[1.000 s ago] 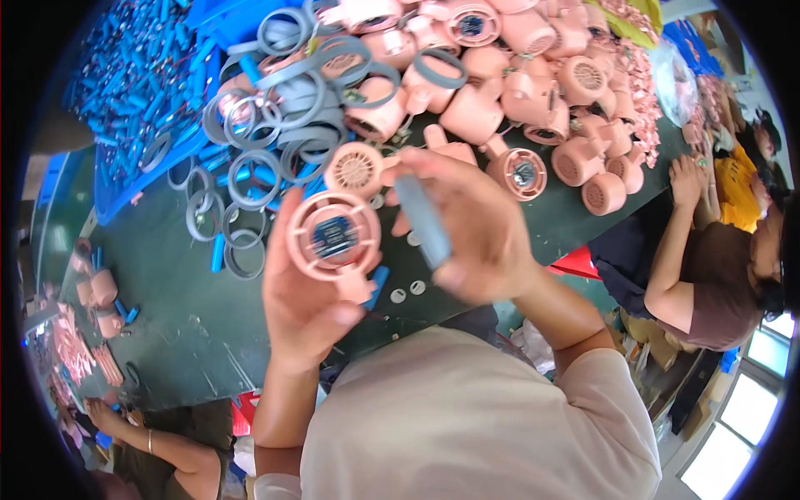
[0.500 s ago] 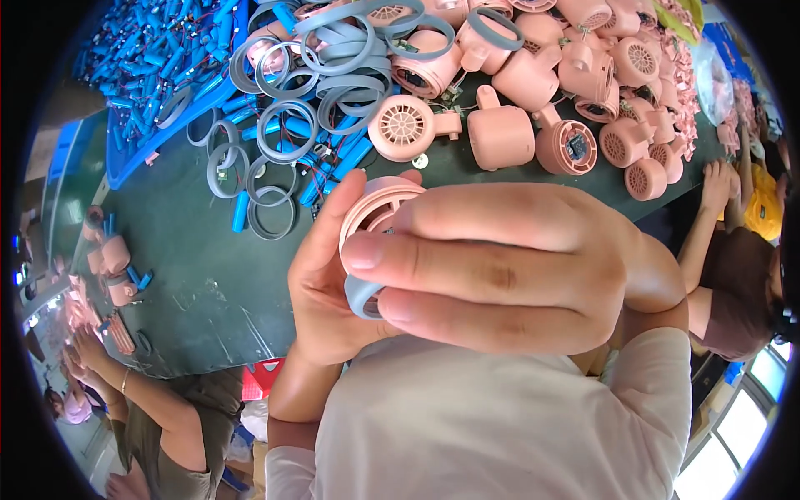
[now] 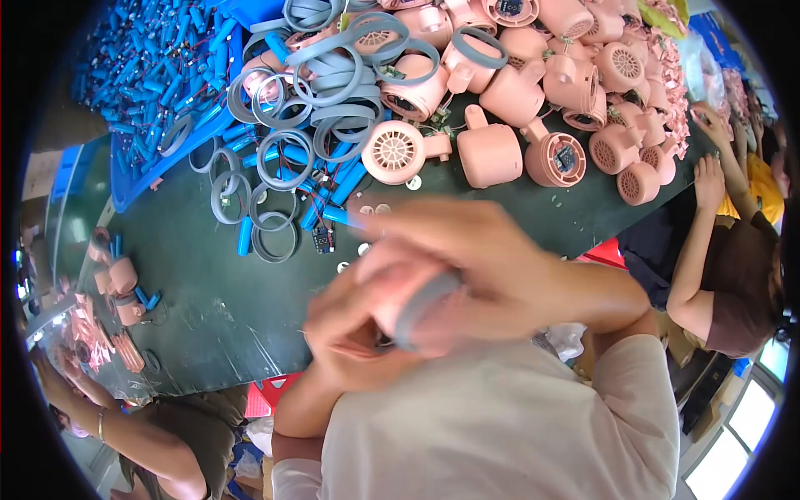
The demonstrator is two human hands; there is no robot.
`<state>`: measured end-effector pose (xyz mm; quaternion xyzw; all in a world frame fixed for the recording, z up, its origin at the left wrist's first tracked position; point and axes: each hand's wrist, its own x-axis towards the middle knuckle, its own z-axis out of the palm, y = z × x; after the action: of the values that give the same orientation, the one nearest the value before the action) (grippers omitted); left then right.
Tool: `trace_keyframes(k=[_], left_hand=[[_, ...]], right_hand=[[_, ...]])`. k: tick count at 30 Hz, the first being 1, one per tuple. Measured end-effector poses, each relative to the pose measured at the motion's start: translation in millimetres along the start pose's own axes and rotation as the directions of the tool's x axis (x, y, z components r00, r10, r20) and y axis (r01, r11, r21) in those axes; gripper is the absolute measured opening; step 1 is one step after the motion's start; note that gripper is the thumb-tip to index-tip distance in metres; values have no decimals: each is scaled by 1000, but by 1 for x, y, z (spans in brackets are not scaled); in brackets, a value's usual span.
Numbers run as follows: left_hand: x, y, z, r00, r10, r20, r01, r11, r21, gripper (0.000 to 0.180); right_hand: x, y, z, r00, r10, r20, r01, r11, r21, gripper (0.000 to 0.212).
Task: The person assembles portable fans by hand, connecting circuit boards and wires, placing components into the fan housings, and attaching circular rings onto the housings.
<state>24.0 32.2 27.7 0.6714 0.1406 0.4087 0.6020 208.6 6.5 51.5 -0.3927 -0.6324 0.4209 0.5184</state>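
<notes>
Both my hands are blurred by motion, close together in front of my shirt. My left hand [image 3: 354,337] is closed around a pink fan housing [image 3: 439,327], most of which the fingers hide. A grey ring [image 3: 427,307] encircles the housing like a band; whether it is fully seated cannot be made out. From the right, my right hand [image 3: 492,258] curls over the same housing, its fingers smeared but closed against it. Beyond my hands lie loose grey rings [image 3: 285,157] and several more pink fan housings [image 3: 489,150] with stubby handles.
A blue bin [image 3: 125,179] heaped with blue battery cells stands at the far left of the green table [image 3: 208,325]. A small circuit board [image 3: 322,240] and white discs lie beyond my hands. Co-workers' arms [image 3: 696,258] show at the right and lower left.
The housing has tilted and turned between my hands, and the grey ring now shows around its body. My right hand has shifted from covering its open end to its right side.
</notes>
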Motion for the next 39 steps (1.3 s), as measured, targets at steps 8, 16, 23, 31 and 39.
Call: trace_keyframes(k=[8,16,23,31,39], left_hand=[[-6,16,-14,994,-94,-47,102,972,211,59],[-67,29,-237,622,-136,-771,538,790,295,60],[28,24,-78,966,176,-189,87,471,878,97],[53,-28,-18,993,64,-103,-24,935,355,74],[48,-16,-14,842,-503,-196,428,843,-326,89]], right_hand=[[26,5,8,965,176,195,-156,981,-115,31],[-26,20,-85,992,126,1,-58,460,-886,67],[-13,0,-53,979,128,-156,-173,929,-328,71],[42,19,-106,932,-184,-313,-100,700,-707,26],[73,46,-165,985,174,-16,-116,582,-805,50]])
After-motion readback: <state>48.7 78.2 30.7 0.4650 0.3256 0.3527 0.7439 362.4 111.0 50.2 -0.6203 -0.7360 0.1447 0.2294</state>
